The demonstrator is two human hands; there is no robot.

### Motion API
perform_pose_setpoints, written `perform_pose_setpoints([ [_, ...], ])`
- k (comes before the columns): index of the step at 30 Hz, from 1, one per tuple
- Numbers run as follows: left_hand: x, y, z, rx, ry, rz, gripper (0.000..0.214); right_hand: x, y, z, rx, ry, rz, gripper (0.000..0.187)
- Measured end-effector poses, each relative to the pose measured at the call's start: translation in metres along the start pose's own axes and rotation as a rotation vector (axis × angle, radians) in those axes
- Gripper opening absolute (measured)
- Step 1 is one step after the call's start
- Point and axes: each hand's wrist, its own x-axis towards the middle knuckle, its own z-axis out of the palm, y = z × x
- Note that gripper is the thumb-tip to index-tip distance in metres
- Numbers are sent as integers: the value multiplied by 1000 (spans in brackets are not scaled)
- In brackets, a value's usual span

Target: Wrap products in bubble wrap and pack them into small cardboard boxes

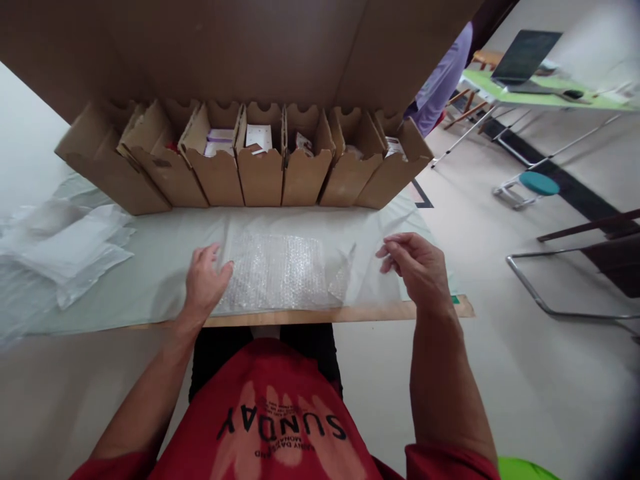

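A clear bubble wrap sheet or bag (280,270) lies flat on the pale cloth in front of me. At its left edge is my left hand (206,280), with thumb and fingers apart and nothing gripped. My right hand (417,267) hovers to the right of the bubble wrap, thumb and fingers drawn together in a pinch. Thin clear film shows near those fingertips, but whether they hold it I cannot make out. A loose, see-through flap (345,270) sticks up at the wrap's right end.
A row of several cardboard bins (260,177) with small boxes and packets stands behind the bubble wrap, against a tall cardboard panel (240,53). White plastic bags (75,247) are piled at left. Off to the right are a green table (480,83) with a laptop (525,60), a stool (539,183) and a person's sleeve (443,83).
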Motion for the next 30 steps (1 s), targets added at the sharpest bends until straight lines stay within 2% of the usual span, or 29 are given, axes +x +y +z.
perform_pose_setpoints([
  [3, -13, 23, 11, -398, -298, -120, 42, -4, -36, 22, 20, -170, -71, 14],
  [5, -24, 41, 24, -685, -501, -246, 46, -7, -57, 34, 77, -285, -109, 14],
  [7, -37, 58, 39, -978, -640, -407, 55, -11, -75, 43, 143, -364, -127, 14],
  [9, -51, 72, 53, -1247, -766, -582, 64, -16, -89, 47, 199, -378, -119, 14],
  [11, -63, 81, 64, -1436, -943, -728, 68, -22, -96, 47, 240, -341, -96, 15],
  [13, -70, 85, 69, -1513, -1111, -819, 64, -24, -94, 42, 262, -278, -61, 13],
  [14, -70, 86, 69, -1516, -1137, -833, 59, -24, -90, 39, 265, -248, -41, 12],
  [16, -65, 83, 61, -1483, -1063, -825, 48, -22, -77, 34, 258, -192, -2, 10],
  [19, -49, 73, 34, -1320, -781, -720, 36, -21, -55, 31, 216, -133, 50, 14],
  [22, -24, 61, 3, -1007, -485, -390, 29, -22, -35, 42, 140, -82, 49, 20],
  [23, -14, 56, -5, -906, -425, -284, 28, -21, -27, 48, 119, -76, 44, 22],
  [26, 10, 42, -11, -594, -342, -132, 27, -13, 4, 74, 75, -105, 74, 25],
  [30, 20, 23, 8, 19, -363, -124, 35, 0, 54, 104, -110, -151, 194, 28],
])
